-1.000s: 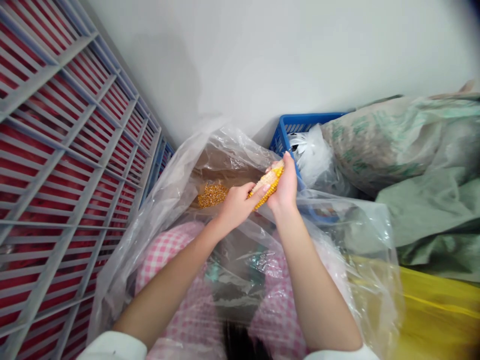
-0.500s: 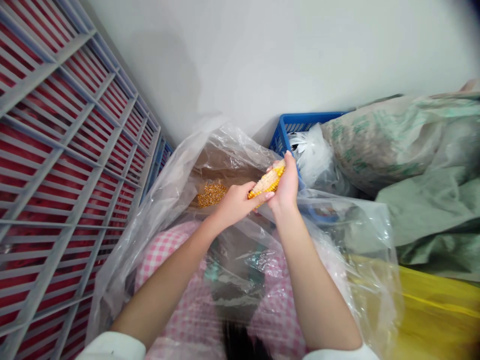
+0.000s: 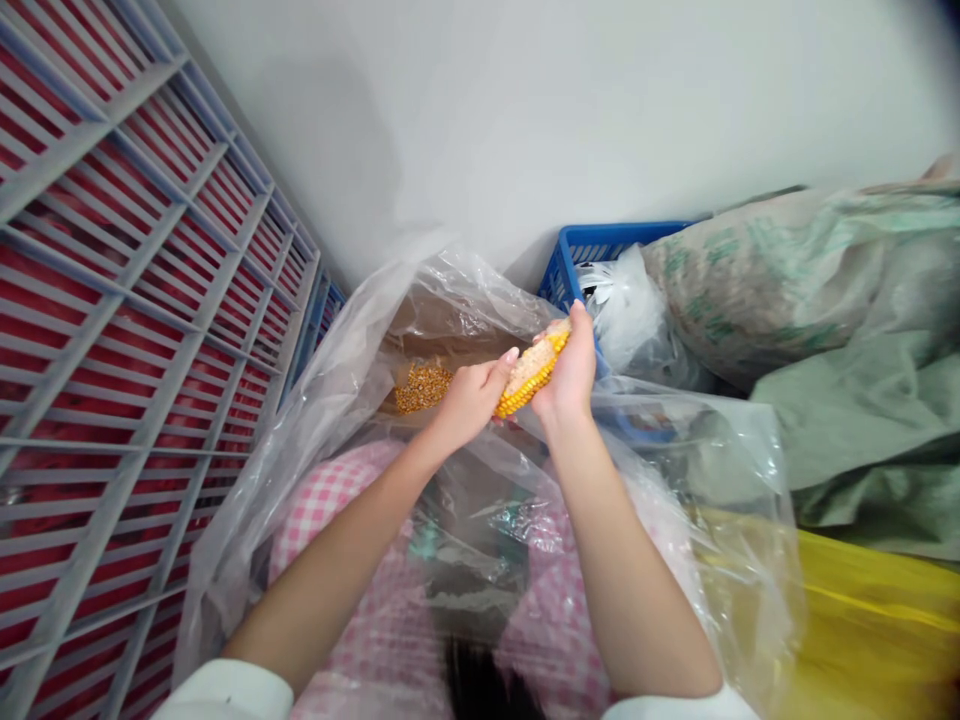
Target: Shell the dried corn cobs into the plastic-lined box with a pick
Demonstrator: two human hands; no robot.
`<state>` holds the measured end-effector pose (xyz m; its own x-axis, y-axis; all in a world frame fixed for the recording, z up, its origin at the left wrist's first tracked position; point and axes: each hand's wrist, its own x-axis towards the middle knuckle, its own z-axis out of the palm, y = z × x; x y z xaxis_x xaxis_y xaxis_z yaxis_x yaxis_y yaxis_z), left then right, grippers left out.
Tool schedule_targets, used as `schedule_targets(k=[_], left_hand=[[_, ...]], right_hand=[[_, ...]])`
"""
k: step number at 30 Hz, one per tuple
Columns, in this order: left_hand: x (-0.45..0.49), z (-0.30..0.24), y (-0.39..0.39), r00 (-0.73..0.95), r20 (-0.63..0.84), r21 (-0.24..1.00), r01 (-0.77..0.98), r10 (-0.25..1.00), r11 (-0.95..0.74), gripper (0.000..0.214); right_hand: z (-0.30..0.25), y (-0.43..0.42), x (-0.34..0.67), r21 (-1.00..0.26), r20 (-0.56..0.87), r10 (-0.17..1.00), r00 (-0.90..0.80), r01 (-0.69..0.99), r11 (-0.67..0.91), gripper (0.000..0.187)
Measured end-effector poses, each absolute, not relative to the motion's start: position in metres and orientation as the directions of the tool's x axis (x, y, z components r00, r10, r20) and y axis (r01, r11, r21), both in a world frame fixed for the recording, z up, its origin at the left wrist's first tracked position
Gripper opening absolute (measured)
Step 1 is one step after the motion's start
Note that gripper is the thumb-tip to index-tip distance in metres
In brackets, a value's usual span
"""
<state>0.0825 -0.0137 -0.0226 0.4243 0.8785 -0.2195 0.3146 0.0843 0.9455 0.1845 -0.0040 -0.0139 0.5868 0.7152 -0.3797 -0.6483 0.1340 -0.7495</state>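
Note:
Between my two hands is a corn cob (image 3: 534, 376), tilted up to the right. Its upper side is bare and pale, while yellow kernels cover the lower side. My left hand (image 3: 474, 398) is closed round the cob's near left end, its thumb along the bare edge. Round the far right end, my right hand (image 3: 571, 375) is closed, with some fingers hidden behind the cob. Below the hands, a clear plastic bag (image 3: 322, 400) lies open across my lap. Loose corn kernels (image 3: 423, 387) are heaped inside it, left of my left hand.
Slatted grey crates (image 3: 142, 300) with red contents rise on the left. Behind my right hand stands a blue basket (image 3: 559, 275) holding a white plastic bag (image 3: 630, 310). A bulky woven sack (image 3: 795, 280) and a yellow sheet (image 3: 877, 610) lie on the right. A white wall (image 3: 510, 120) closes the back.
My left thumb has shifted from across the cob's kernels up to its bare edge, exposing more yellow kernels. My right hand has barely moved.

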Motion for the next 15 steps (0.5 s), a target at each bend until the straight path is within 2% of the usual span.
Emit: schedule_targets(k=[4,8,11,13,15], left_hand=[[0.077,-0.024,-0.003,0.47,-0.362,0.929,0.254,0.805,0.269,0.072],[0.066,-0.016,0.0,0.475,-0.173,0.949,0.315,0.863,0.017,0.055],[0.062,-0.009,-0.004,0.609,-0.138,0.917,0.377,0.781,-0.131,0.045],[0.063,-0.008,-0.007,0.641,-0.173,0.912,0.39,0.748,-0.124,0.043],[0.066,-0.01,-0.008,0.616,-0.215,0.929,0.369,0.758,-0.037,0.048]], right_hand=[[-0.016,-0.003,0.187,-0.757,-0.352,0.714,0.606,-0.633,0.164,0.029],[-0.021,-0.001,0.19,-0.777,-0.295,0.737,0.608,-0.601,0.184,0.029],[-0.023,0.0,0.191,-0.785,-0.284,0.75,0.597,-0.594,0.175,0.03],[-0.023,-0.001,0.19,-0.784,-0.297,0.749,0.592,-0.6,0.163,0.029],[-0.023,-0.001,0.189,-0.776,-0.316,0.742,0.591,-0.611,0.156,0.028]])
